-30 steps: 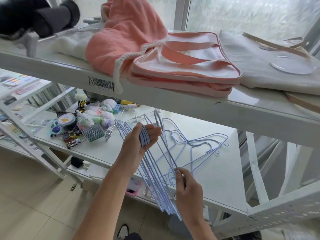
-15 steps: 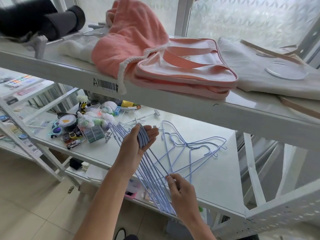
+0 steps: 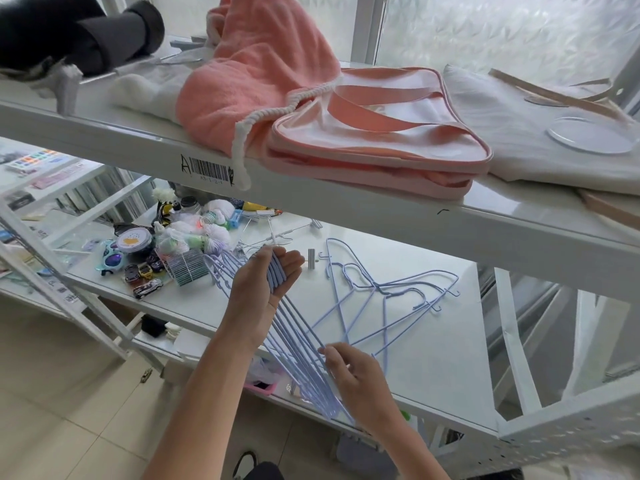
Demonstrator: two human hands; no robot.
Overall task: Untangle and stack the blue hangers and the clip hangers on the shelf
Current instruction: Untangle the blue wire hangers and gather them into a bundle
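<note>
Blue hangers (image 3: 298,344): thin, pale, wire-framed

place: we read a stockroom or shop storage | cue: white metal shelving (image 3: 381,216) with barcode label (image 3: 207,170) on its edge | cue: folded pink bag (image 3: 377,133) above, small toys (image 3: 145,271) far left | floor: beige tiles (image 3: 69,427)

blue hangers (image 3: 384,299) tangled on shelf (image 3: 433,368)
</note>
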